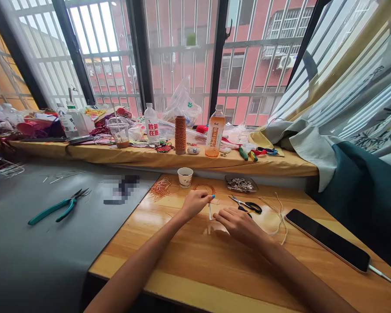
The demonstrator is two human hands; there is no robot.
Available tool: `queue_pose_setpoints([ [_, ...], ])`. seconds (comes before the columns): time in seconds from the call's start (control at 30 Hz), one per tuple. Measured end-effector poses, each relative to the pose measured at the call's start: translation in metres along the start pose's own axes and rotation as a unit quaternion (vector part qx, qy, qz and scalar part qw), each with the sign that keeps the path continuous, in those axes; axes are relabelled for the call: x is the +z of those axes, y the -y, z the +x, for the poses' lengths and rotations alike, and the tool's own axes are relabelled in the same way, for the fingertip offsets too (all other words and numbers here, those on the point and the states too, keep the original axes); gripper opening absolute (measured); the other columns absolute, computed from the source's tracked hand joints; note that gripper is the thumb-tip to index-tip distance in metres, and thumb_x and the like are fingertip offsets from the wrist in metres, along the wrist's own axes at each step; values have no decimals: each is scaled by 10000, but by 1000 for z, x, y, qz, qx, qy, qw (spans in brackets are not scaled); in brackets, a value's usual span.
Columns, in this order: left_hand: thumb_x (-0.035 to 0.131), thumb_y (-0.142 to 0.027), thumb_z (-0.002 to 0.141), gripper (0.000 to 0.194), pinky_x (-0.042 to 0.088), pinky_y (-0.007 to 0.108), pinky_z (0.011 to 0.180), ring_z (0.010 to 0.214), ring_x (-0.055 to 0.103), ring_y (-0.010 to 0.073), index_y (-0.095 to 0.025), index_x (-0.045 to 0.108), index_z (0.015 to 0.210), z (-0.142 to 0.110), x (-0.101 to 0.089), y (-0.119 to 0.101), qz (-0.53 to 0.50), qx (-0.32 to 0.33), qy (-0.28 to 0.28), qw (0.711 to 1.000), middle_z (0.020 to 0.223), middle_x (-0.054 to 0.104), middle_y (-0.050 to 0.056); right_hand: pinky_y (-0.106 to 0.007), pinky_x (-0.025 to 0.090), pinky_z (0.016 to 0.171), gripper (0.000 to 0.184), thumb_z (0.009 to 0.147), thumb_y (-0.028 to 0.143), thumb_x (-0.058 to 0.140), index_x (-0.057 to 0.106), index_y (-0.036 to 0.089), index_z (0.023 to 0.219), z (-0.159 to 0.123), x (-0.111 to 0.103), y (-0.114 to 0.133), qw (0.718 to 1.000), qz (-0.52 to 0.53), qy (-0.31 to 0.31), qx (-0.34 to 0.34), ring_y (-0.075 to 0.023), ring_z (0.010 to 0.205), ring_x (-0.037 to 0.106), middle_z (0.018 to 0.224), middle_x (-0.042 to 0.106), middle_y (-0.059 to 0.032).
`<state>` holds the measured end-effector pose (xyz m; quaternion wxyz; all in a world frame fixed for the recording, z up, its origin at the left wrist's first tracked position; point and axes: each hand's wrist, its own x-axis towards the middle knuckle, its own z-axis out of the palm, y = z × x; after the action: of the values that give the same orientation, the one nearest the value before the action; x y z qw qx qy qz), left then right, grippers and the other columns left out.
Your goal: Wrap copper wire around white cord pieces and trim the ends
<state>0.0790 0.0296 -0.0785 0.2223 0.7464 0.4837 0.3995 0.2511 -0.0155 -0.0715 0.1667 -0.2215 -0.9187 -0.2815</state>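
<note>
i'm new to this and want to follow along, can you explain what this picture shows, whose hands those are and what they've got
No robot here: the hands are a person's own, bare. There is one picture, taken by a camera on their head, looking forward and down.

The left hand pinches the upper end of a thin white piece. The right hand is at its lower end, its grip hidden.

On the wooden table lie orange wire, a paper cup, a dish of small pieces, scissors, pale cords and a phone. Pliers lie on the grey surface to the left. Bottles stand by the window.
</note>
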Motion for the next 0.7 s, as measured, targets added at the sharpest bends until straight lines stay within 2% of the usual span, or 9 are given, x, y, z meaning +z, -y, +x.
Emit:
queue_pose_setpoints([
  [0.17,436,-351,744,332,192,198,467,489,305,65,-131,494,502,1,-1,2,16,6,8,1000,455,333,-53,-236,353,520,278,864,110,256,507,119,984,-2,2,1,999,34,-22,9,-133,583,534,666,578,-43],
  [0.27,427,-349,751,333,194,198,465,490,302,67,-131,491,507,0,-3,0,7,16,17,1000,460,330,-53,-211,365,505,224,870,149,280,501,136,909,-3,7,-1,992,107,-39,53,-114,561,537,645,582,-30],
  [0.37,425,-342,751,326,195,197,464,492,300,67,-131,489,512,0,-4,-2,-14,30,30,999,465,334,-53,-213,358,509,196,863,162,318,504,152,803,-3,8,-2,992,108,-30,51,-117,550,527,603,562,-16],
  [0.47,428,-347,751,331,197,197,466,495,297,68,-132,486,506,0,-4,-3,-27,38,25,999,464,332,-53,-230,364,555,201,849,125,319,516,150,822,-3,7,-1,996,67,-36,43,-134,608,539,643,574,-32],
  [0.57,430,-347,751,326,210,196,473,503,317,71,-133,500,514,0,-4,-4,-38,37,22,998,474,367,-50,-227,364,560,238,827,90,300,526,156,857,-1,6,2,995,50,-48,72,-129,622,535,728,586,-51],
  [0.7,431,-358,748,331,211,197,474,503,325,72,-133,502,517,0,-5,-6,-51,27,24,998,477,370,-50,-213,363,534,185,788,121,368,528,163,869,1,4,8,988,94,-7,125,-115,592,511,773,561,-47],
])
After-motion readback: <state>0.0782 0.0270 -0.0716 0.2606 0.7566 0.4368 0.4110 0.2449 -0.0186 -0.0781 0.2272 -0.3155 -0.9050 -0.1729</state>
